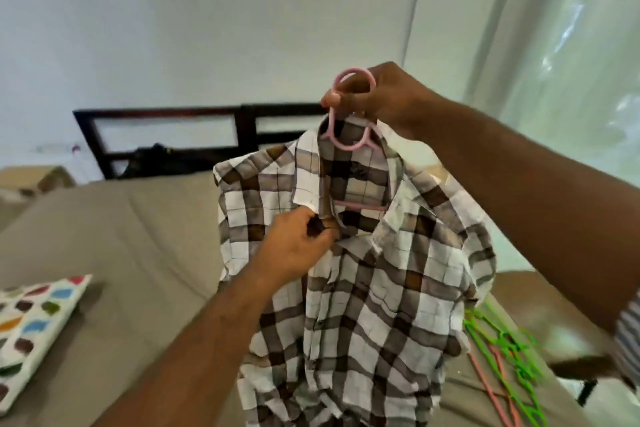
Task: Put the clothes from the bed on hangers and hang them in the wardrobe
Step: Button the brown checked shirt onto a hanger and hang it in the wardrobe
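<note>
- Above the bed, held up in the air, hangs a brown, grey and white checked cotton shirt (363,288). It is draped over a pale pink plastic hanger (349,146), whose lower bar shows inside the open collar.
- The right hand (377,97) is at the very top, directly above the collar, with fingers and thumb curled round the hanger's hook.
- The left hand (294,250) is lower, at the shirt's front just under the collar, pinching the placket edge between thumb and fingers.
- The shirt sits between the two hands, its tail dropping past the left forearm toward the mattress.
- Beneath it lies the bed (138,236) with a taupe cover.
- Right of the shirt, on the bed, lies a loose pile of bright green plastic hangers (502,350) with a salmon-pink hanger (485,378) among them.
- At the left edge rests a white pillow with coloured spots (31,319).
- Behind stands a dark wooden headboard (166,113) against a pale wall.
</note>
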{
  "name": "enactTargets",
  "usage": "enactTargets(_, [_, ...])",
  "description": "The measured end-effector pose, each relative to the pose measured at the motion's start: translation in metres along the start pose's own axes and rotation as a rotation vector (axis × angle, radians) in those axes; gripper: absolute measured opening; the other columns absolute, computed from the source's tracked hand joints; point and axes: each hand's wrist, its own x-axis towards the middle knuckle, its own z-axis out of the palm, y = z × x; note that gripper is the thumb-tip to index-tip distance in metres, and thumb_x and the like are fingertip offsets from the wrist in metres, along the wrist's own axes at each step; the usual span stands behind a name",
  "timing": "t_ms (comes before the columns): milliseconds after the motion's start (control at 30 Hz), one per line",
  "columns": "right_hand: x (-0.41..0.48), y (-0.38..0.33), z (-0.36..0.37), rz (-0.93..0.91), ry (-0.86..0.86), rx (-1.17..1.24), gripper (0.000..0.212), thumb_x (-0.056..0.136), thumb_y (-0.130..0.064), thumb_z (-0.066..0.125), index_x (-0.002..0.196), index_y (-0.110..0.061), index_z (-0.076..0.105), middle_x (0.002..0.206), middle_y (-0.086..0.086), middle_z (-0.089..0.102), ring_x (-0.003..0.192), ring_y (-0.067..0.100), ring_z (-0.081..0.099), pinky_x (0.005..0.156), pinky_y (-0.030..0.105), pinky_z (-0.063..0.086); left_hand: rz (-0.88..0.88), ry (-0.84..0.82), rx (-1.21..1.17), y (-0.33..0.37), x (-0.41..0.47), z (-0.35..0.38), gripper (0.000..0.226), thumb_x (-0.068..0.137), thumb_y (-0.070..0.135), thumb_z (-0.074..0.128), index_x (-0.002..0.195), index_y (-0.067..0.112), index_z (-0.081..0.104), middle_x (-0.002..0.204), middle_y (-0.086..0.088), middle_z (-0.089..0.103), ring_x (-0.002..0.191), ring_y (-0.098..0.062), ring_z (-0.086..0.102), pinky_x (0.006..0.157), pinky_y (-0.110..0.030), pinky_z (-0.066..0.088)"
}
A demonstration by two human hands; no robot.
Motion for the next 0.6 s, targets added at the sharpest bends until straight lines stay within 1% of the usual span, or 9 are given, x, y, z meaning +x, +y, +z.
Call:
enactTargets(33, [0.003, -0.016, -0.016, -0.011, 0.004, -0.027, 0.041, 0.074, -0.034, 0.085, 0.100, -0.003, 0.077, 0.103, 0.015, 0.076, 0.101, 0.029, 0.073, 0.095, 0.043, 0.057, 0.011, -0.033, 0.097, 0.017, 0.000, -0.022, 0.019, 0.092, 0.034, 0.066, 0.078, 0.023, 0.061, 0.075, 0.001, 0.064, 0.064, -0.009, 0.058, 0.050, -0.018, 0.043])
enactTargets(100, [0.004, -0.049, -0.049, -0.034, 0.026, -0.102, 0.039, 0.076, -0.035, 0.086, 0.101, -0.006, 0.077, 0.101, 0.008, 0.078, 0.097, 0.020, 0.073, 0.087, 0.037, 0.054, 0.009, -0.021, 0.229, 0.054, -0.001, -0.071, 0.020, 0.092, 0.034, 0.063, 0.075, 0.025, 0.064, 0.075, 0.001, 0.068, 0.067, -0.012, 0.064, 0.063, -0.027, 0.055])
enactTargets(167, [0.003, -0.077, -0.078, -0.078, 0.038, -0.170, 0.036, 0.077, -0.038, 0.085, 0.100, -0.011, 0.078, 0.100, 0.003, 0.078, 0.095, 0.013, 0.072, 0.085, 0.036, 0.050, 0.109, 0.272, 0.308, 0.092, -0.003, -0.116, 0.018, 0.091, 0.037, 0.058, 0.081, 0.025, 0.067, 0.075, 0.004, 0.069, 0.071, -0.017, 0.067, 0.071, -0.036, 0.058])
enactTargets(233, [0.000, -0.102, -0.098, -0.122, 0.040, -0.210, 0.029, 0.083, -0.033, 0.081, 0.101, -0.011, 0.077, 0.101, 0.001, 0.078, 0.094, 0.013, 0.071, 0.089, 0.039, 0.049, 0.290, 0.575, 0.273, 0.130, 0.001, -0.146, 0.015, 0.091, 0.040, 0.060, 0.100, 0.029, 0.064, 0.088, 0.007, 0.068, 0.081, -0.016, 0.064, 0.074, -0.034, 0.053])
enactTargets(300, [-0.006, -0.125, -0.110, -0.183, 0.049, -0.232, 0.030, 0.083, -0.036, 0.078, 0.101, -0.012, 0.077, 0.104, 0.003, 0.077, 0.100, 0.022, 0.070, 0.091, 0.041, 0.049, 0.405, 0.577, 0.272, 0.169, 0.015, -0.160, 0.046, 0.088, 0.049, 0.067, 0.127, 0.031, 0.052, 0.111, 0.010, 0.064, 0.099, -0.014, 0.061, 0.085, -0.038, 0.051])
enactTargets(367, [-0.010, -0.143, -0.118, -0.234, 0.046, -0.244, 0.028, 0.083, -0.034, 0.076, 0.101, -0.012, 0.077, 0.105, 0.005, 0.077, 0.105, 0.028, 0.068, 0.089, 0.040, 0.049, 0.437, 0.435, 0.302, 0.199, 0.035, -0.162, 0.056, 0.085, 0.056, 0.071, 0.132, 0.031, 0.053, 0.117, 0.010, 0.065, 0.104, -0.013, 0.061, 0.094, -0.044, 0.050])
enactTargets(433, [-0.015, -0.155, -0.124, -0.258, 0.058, -0.267, 0.017, 0.088, -0.023, 0.074, 0.101, -0.012, 0.077, 0.101, 0.004, 0.077, 0.097, 0.022, 0.068, 0.085, 0.037, 0.048, 0.480, 0.345, 0.184, 0.223, 0.047, -0.160, 0.037, 0.087, 0.053, 0.070, 0.111, 0.024, 0.068, 0.093, 0.007, 0.070, 0.079, -0.010, 0.063, 0.076, -0.028, 0.055])
enactTargets(500, [-0.021, -0.164, -0.128, -0.269, 0.115, -0.276, 0.017, 0.089, -0.019, 0.075, 0.104, -0.011, 0.077, 0.095, -0.002, 0.077, 0.088, 0.008, 0.067, 0.081, 0.027, 0.050, 0.518, 0.379, 0.057, 0.240, 0.057, -0.158, 0.026, 0.094, 0.043, 0.066, 0.096, 0.018, 0.072, 0.072, 0.007, 0.064, 0.059, -0.007, 0.057, 0.051, -0.012, 0.042])
enactTargets(600, [-0.033, -0.173, -0.136, -0.322, 0.260, -0.432, 0.036, 0.086, -0.030, 0.078, 0.120, -0.020, 0.070, 0.102, -0.008, 0.071, 0.089, 0.003, 0.065, 0.076, 0.019, 0.052, 0.564, 0.473, 0.057, 0.253, 0.066, -0.157, 0.021, 0.097, 0.041, 0.063, 0.094, 0.022, 0.072, 0.073, 0.009, 0.064, 0.062, -0.008, 0.060, 0.054, -0.019, 0.042])
